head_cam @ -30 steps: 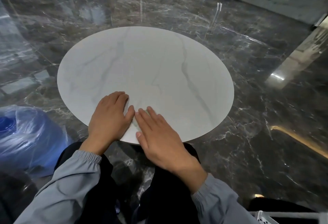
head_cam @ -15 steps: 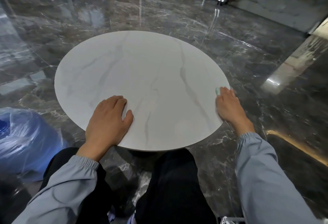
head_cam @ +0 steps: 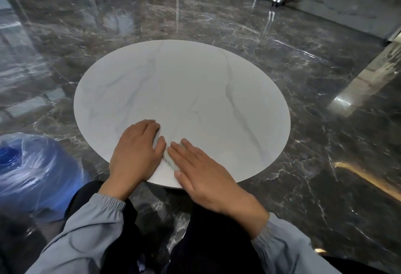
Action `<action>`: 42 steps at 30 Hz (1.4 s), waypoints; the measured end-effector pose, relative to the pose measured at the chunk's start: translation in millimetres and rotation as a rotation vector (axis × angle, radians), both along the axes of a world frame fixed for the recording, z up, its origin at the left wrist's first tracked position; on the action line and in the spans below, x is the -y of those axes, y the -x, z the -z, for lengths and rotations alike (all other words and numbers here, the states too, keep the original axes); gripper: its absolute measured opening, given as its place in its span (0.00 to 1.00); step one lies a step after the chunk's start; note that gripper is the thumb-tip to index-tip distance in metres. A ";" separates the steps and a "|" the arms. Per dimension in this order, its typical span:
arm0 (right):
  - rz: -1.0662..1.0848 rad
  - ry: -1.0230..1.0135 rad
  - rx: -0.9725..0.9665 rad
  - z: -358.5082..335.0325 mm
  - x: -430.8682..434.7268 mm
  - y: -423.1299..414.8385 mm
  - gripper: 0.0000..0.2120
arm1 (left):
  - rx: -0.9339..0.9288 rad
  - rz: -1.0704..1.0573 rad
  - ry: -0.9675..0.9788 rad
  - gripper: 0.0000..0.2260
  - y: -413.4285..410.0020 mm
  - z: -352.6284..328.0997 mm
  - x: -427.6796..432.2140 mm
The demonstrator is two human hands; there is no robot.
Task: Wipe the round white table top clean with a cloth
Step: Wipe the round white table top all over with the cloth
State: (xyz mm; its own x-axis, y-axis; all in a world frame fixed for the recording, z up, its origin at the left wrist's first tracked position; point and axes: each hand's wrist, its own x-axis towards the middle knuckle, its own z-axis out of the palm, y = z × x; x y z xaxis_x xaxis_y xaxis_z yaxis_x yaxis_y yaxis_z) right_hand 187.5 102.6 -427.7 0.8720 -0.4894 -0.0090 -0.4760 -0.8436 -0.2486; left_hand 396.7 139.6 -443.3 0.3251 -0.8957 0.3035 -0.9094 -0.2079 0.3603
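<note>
A shiny dark marble floor [head_cam: 303, 78] lies all around the round white counter [head_cam: 184, 91]. The pale green cloth [head_cam: 171, 160] is at the near edge of the counter, mostly hidden under the right hand [head_cam: 201, 171]. Half a second ago that hand and the cloth were at the right edge; now they are back near the middle, right beside the left hand [head_cam: 136, 152]. Both hands lie flat with fingers stretched out. The left hand has stayed in its place and presses on the bare counter. A blue bag [head_cam: 32, 169] sits on the floor at the near left.
</note>
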 end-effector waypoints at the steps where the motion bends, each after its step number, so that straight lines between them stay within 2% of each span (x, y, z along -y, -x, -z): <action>1: 0.003 -0.018 -0.009 -2.6 10.0 7.0 0.26 | -0.004 -0.002 -0.002 0.17 0.3 -0.2 -0.5; 3: 0.084 -0.031 -0.043 -5.8 48.4 26.0 0.26 | 0.001 -0.006 -0.002 0.16 1.1 -0.2 -1.2; 10: 0.756 -0.084 0.046 -11.3 192.7 124.2 0.20 | -0.006 -0.008 -0.017 0.18 1.1 -0.9 -2.6; 15: 0.925 -0.028 0.039 -7.4 224.3 131.5 0.19 | -0.016 -0.014 -0.028 0.18 0.3 -0.8 -2.3; 20: 0.878 -0.083 -0.011 -13.2 220.8 112.5 0.16 | -0.009 -0.024 -0.032 0.18 2.3 -1.2 -1.2; 24: 0.486 -0.052 -0.051 -12.8 154.4 51.7 0.26 | -0.019 -0.024 -0.025 0.17 2.3 -1.7 -1.4; 28: 0.066 -0.004 -0.024 -4.5 47.8 -7.1 0.28 | -0.043 -0.008 0.002 0.16 -1.3 3.0 0.2; 31: -0.096 0.057 -0.017 -0.3 -7.2 -13.0 0.28 | -0.060 0.020 0.025 0.19 -6.6 8.2 -0.2; 36: -0.070 -0.015 -0.049 -7.5 14.3 -0.4 0.26 | -0.080 0.012 0.029 0.18 -6.9 6.4 -0.5; 42: 0.417 -0.030 -0.056 -12.0 142.9 59.9 0.24 | -0.079 -0.001 0.001 0.16 -3.5 1.6 -2.5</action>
